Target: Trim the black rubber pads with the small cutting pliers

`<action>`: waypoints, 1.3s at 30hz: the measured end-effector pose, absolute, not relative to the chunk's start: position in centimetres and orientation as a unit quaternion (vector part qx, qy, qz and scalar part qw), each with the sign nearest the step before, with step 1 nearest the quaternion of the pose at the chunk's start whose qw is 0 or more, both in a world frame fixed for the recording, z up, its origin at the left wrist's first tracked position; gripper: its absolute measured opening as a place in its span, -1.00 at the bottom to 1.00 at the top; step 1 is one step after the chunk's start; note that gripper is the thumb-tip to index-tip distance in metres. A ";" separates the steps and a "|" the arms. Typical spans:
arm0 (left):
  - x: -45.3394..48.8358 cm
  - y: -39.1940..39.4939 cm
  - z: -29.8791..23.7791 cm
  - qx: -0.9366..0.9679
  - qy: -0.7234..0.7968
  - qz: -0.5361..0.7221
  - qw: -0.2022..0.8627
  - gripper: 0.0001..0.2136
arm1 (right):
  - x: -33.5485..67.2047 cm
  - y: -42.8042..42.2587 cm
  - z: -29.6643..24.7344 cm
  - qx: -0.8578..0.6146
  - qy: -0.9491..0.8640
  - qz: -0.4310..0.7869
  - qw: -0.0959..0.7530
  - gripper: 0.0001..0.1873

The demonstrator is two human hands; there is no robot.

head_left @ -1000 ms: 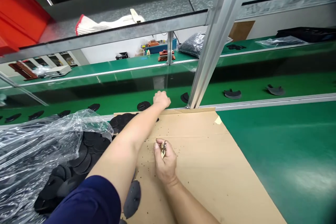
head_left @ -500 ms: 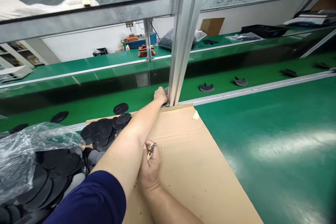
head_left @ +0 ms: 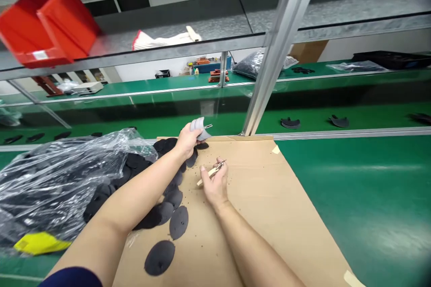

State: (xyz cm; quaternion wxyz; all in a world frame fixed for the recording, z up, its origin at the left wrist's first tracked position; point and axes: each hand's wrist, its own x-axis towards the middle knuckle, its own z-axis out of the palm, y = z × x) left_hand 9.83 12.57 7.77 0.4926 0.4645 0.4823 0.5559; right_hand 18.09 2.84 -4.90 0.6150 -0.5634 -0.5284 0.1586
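My left hand [head_left: 187, 142] is closed around a thin, bent grey disc piece [head_left: 201, 128] with a narrow prong sticking out, held above the far edge of the cardboard sheet [head_left: 256, 197]. In my right hand [head_left: 217, 188], just over the cardboard, is a small pair of nippers [head_left: 212, 172] with cream handles and a dark metal tip. The two hands are apart. Several flat black discs [head_left: 178, 223] lie along the cardboard's left side, some overlapping. Small dark crumbs are scattered between them and my right hand.
A clear plastic bag [head_left: 67, 175] of black discs is at left, with a yellow piece [head_left: 42, 243] by it. Behind the cardboard runs a green belt [head_left: 229, 121] carrying dark curved pieces [head_left: 290, 123]. A metal post [head_left: 269, 67] rises at its edge. A red bin [head_left: 50, 27] sits on the shelf.
My left hand has drawn back from the belt beside the post and now shows the bent disc piece. My right hand still holds the nippers. The view has swung left and up.
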 end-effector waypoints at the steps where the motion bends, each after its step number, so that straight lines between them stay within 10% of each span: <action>1: 8.1 10.3 7.8 0.437 0.463 0.547 0.544 -0.76 | 18.2 2.9 -4.9 -0.566 -0.539 0.156 0.604 -0.35; 19: -0.8 -0.4 0.6 0.288 0.345 0.555 0.700 -0.57 | 16.9 -1.2 -1.7 -0.453 -0.797 0.005 0.399 -0.62; 39: -0.7 -0.3 -0.2 0.288 0.340 0.547 0.708 -0.59 | 17.3 -1.0 -1.9 -0.472 -0.805 -0.064 0.354 -0.68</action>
